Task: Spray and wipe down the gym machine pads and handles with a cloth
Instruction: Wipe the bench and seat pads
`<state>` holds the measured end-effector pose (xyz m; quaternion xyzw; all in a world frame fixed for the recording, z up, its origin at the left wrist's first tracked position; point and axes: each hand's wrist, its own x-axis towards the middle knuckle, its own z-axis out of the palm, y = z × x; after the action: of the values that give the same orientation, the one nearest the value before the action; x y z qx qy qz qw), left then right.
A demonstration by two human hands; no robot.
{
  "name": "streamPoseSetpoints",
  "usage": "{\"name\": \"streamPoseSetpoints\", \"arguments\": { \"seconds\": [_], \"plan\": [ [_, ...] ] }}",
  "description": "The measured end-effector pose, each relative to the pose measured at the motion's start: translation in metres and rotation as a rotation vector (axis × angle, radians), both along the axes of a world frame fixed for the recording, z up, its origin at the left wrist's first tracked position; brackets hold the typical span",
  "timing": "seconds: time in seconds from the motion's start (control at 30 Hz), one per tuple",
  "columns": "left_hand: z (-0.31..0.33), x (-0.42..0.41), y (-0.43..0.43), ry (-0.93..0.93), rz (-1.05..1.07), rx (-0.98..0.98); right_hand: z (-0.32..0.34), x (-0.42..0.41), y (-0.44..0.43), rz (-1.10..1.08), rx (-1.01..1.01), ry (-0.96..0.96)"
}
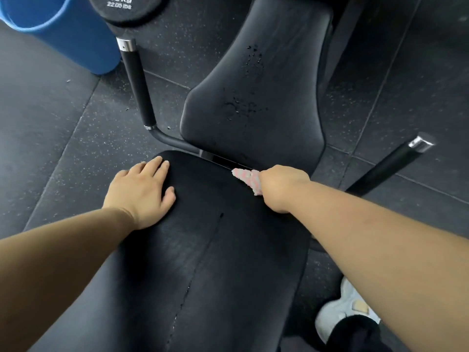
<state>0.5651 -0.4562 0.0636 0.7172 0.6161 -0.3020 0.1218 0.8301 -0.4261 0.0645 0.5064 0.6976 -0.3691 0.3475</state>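
**Head view: cloth at the seam between 2 pads**

Head camera looks down on a black gym machine. A long near pad (pixel 203 262) runs up from the bottom edge, with a worn, cracked line along its middle. Beyond it sits a far pad (pixel 266 72), separated by a narrow gap where a metal bar shows. Spray droplets (pixel 243 107) bead on the far pad in 2 loose clusters.

The left hand (pixel 142 191) lies flat on the near pad's upper left corner, fingers straight and relaxed, holding nothing. The right hand (pixel 281 190) is clenched around a pink and white cloth (pixel 247 180). A bunched end of the cloth sticks out of the fist and touches the near pad's top edge, right at the gap. The curled fingers are turned away from the lens, so the grip itself is only partly seen.

A black handle (pixel 137 80) with chrome collars rises left of the far pad. A second handle (pixel 388 168) angles out on the right. A weight plate (pixel 124 6) marked 10 kg sits at the top, beside what looks like a blue bucket (pixel 63 34). Speckled rubber floor (pixel 50 123) surrounds the machine, and a white shoe (pixel 340 316) shows at lower right.
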Motion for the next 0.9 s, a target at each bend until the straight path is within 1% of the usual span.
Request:
{"name": "streamPoseSetpoints", "arguments": {
  "seconds": [0.07,0.23,0.27,0.33,0.37,0.4,0.47,0.53,0.57,0.6,0.7,0.73,0.83,0.9],
  "plan": [
    [0.001,0.002,-0.002,0.017,-0.01,0.006,0.001,0.01,-0.008,-0.036,0.011,0.013],
    [0.001,0.005,-0.004,0.049,-0.028,0.034,0.005,0.062,-0.036,-0.128,-0.037,-0.062],
    [0.002,0.006,-0.005,0.05,-0.02,0.024,0.002,0.077,-0.049,-0.146,-0.012,-0.086],
    [0.002,0.005,-0.008,0.019,0.011,0.017,0.0,0.095,-0.079,-0.283,0.087,-0.134],
    [0.001,0.004,-0.009,-0.01,0.031,0.028,0.0,0.096,-0.089,-0.371,0.157,-0.118],
    [0.001,0.002,-0.01,-0.03,0.048,0.038,-0.003,0.091,-0.094,-0.434,0.226,-0.046],
    [0.0,0.002,-0.01,-0.055,0.06,0.05,-0.003,0.067,-0.08,-0.504,0.388,0.187],
    [-0.001,0.001,-0.008,-0.09,0.074,0.074,0.002,0.029,-0.044,-0.44,0.525,0.371],
    [-0.002,-0.002,-0.008,-0.118,0.086,0.086,0.004,0.007,-0.024,-0.374,0.543,0.429],
    [-0.003,-0.003,-0.008,-0.152,0.098,0.098,0.006,-0.015,-0.006,-0.311,0.507,0.446],
    [-0.007,-0.006,-0.008,-0.23,0.13,0.121,0.009,-0.072,0.038,-0.169,0.208,0.347],
    [-0.009,-0.007,-0.008,-0.245,0.137,0.13,0.01,-0.085,0.046,-0.147,0.157,0.32],
    [-0.013,-0.011,-0.005,-0.267,0.159,0.133,0.005,-0.1,0.042,-0.075,0.136,0.249],
    [-0.012,-0.015,-0.007,-0.271,0.172,0.104,-0.007,-0.093,0.022,-0.063,0.194,0.21]
  ]
}}
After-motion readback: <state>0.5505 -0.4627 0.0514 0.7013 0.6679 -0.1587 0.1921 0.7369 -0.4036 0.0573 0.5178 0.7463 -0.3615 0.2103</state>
